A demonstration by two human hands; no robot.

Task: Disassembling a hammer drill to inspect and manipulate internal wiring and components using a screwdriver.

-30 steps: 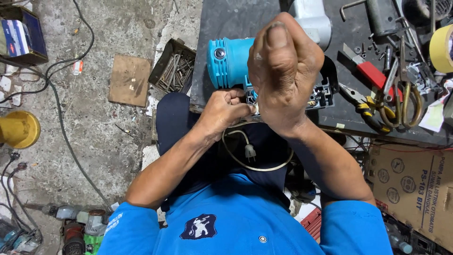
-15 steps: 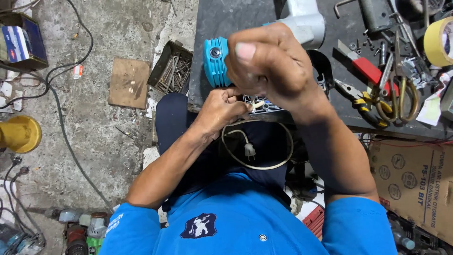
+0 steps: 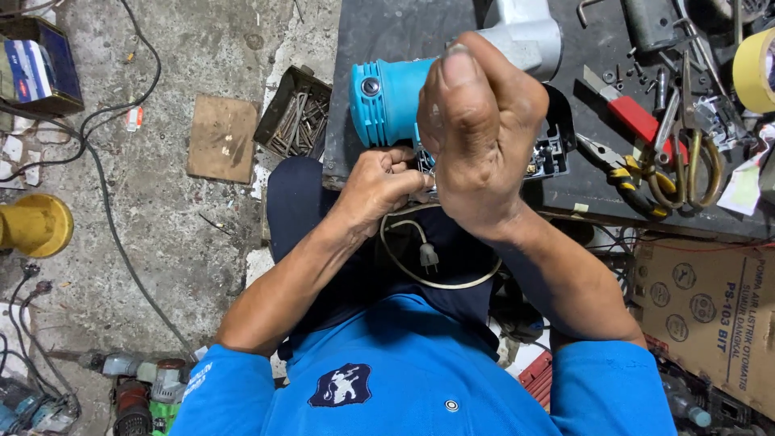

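Note:
A blue and grey power tool [image 3: 387, 101] lies on the near edge of a dark workbench [image 3: 387, 32], its black open housing [image 3: 553, 149] facing me. My left hand [image 3: 379, 186] pinches small parts or wires at the tool's open side. My right hand [image 3: 484, 133] is raised close to the camera in a closed grip and hides much of the tool; what it holds is hidden. A white cord with a plug [image 3: 428, 258] loops down over my lap.
Pliers [image 3: 622, 165], scissors [image 3: 686, 153], a red cutter [image 3: 634, 113], yellow tape [image 3: 755, 69] and small metal parts lie on the bench at right. A tray of nails [image 3: 295, 121], a wooden board [image 3: 219, 137], a yellow object [image 3: 32, 226] and cables lie on the concrete floor. A cardboard box [image 3: 710, 315] stands at right.
My right hand has shifted slightly across the tool, staying closed near the camera. The left hand stays at the tool's open side.

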